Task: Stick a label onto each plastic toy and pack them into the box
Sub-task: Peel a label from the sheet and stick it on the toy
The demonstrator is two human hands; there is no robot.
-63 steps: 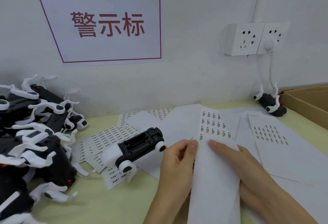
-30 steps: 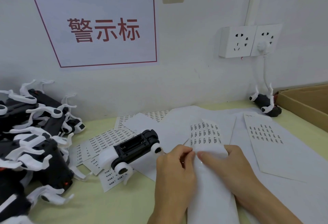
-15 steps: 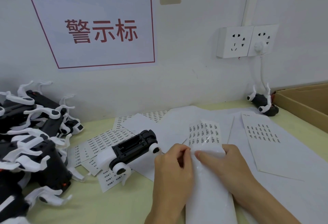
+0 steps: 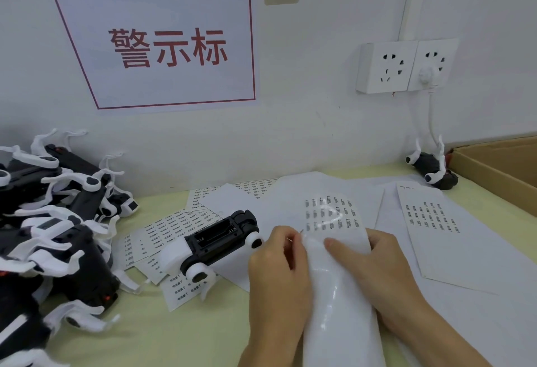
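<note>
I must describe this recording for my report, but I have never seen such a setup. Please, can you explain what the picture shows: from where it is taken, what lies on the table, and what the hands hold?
There is no machine here. A person wears a camera on the head, so the picture looks forward and down at the person's own hands. The left hand pinches at the edge of a glossy label sheet, seemingly to peel a label; the right hand holds the same sheet, thumb on top. On the table one black-and-white toy lies alone on loose label sheets, a pile of toys is at the left, another toy sits by the wall, and the cardboard box is at the right.
</note>
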